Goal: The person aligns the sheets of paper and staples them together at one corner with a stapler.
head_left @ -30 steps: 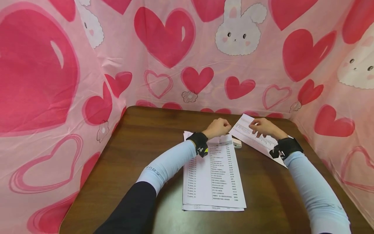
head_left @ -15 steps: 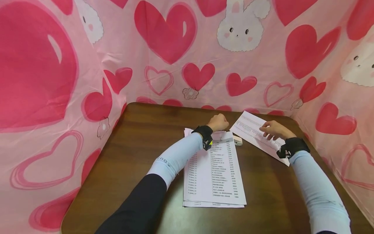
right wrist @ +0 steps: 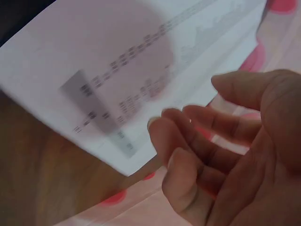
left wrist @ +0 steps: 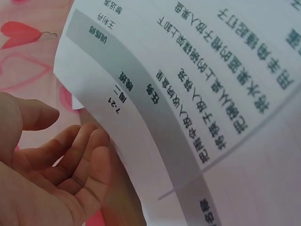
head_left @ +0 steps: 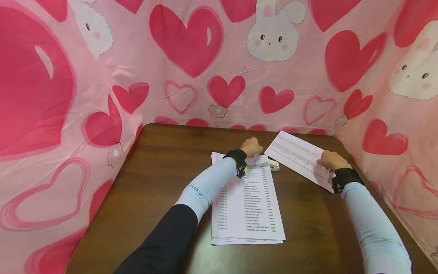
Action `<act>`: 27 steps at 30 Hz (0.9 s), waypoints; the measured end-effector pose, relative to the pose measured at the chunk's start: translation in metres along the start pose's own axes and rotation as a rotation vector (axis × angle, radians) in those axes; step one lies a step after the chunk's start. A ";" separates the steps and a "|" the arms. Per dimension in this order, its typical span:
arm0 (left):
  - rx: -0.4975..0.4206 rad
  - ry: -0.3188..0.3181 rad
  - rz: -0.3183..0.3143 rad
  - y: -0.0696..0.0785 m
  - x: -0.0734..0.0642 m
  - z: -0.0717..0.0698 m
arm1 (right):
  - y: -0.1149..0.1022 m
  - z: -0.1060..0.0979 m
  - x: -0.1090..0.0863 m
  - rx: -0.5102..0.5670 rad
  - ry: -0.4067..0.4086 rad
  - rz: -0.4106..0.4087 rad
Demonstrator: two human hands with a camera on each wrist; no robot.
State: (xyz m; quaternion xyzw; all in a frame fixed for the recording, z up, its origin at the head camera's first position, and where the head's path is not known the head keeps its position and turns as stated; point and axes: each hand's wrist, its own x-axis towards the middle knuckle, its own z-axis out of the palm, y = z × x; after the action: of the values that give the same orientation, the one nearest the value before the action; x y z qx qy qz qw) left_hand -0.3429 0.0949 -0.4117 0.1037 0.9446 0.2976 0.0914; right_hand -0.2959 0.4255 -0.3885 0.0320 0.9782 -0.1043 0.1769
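A stack of printed sheets [head_left: 249,209] lies upright on the table, its lower sheets showing along the near edge. My left hand [head_left: 251,147] is at the stack's far edge; in the left wrist view its fingers [left wrist: 77,160] are loosely bent at the margin of the printed page [left wrist: 141,113], thumb apart. Slantwise to the right lies a single printed sheet [head_left: 294,154]. Over its right end is my right hand [head_left: 331,160]. The right wrist view shows that thumb and the bent fingers [right wrist: 181,169] apart, with nothing between them, beside the sheet's edge.
A small white rounded object [head_left: 273,165] sits at the stack's upper right corner, partly covered by it. The brown wooden table [head_left: 171,171] is enclosed by a pink curtain [head_left: 191,95] with hearts and rabbits. Black bands circle both wrists.
My right hand has moved right across the single sheet, from its middle to its right end. My left hand has stayed near the stack's far edge, its wrist shifting slightly. Both papers lie unmoved.
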 end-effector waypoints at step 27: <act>0.010 -0.083 0.090 -0.003 0.009 0.017 | 0.034 0.021 -0.014 0.108 -0.126 0.118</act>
State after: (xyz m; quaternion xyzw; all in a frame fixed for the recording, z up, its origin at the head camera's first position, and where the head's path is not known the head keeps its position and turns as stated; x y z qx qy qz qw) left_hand -0.3476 0.1043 -0.4282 0.1589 0.9359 0.2922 0.1163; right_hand -0.2727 0.4535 -0.4093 0.0922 0.9545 -0.1480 0.2419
